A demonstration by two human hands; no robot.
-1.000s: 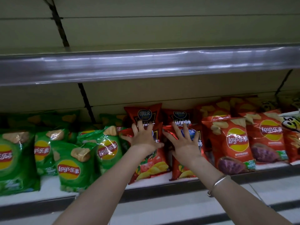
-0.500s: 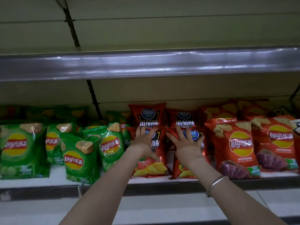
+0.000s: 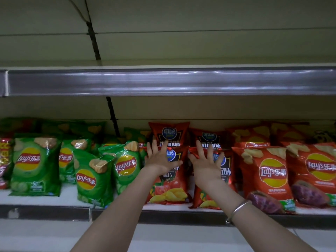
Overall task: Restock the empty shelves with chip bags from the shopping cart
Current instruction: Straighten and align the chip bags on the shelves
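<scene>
The white shelf board (image 3: pixel 60 198) with a dark front strip carries chip bags standing in rows, front to back. On its left stand the glossy green Lay's bags (image 3: pixel 34 164), some leaning. At the far left edge, a red bag (image 3: pixel 3 160) is partly cut off. In the middle are the dark red tomato-flavour bags (image 3: pixel 169 132), at least two deep. On the right stand the orange-red Lay's bags (image 3: pixel 267 177) printed with purple sweet potato. Above runs the upper shelf (image 3: pixel 163 81) with a shiny grey price rail, its top out of sight.
</scene>
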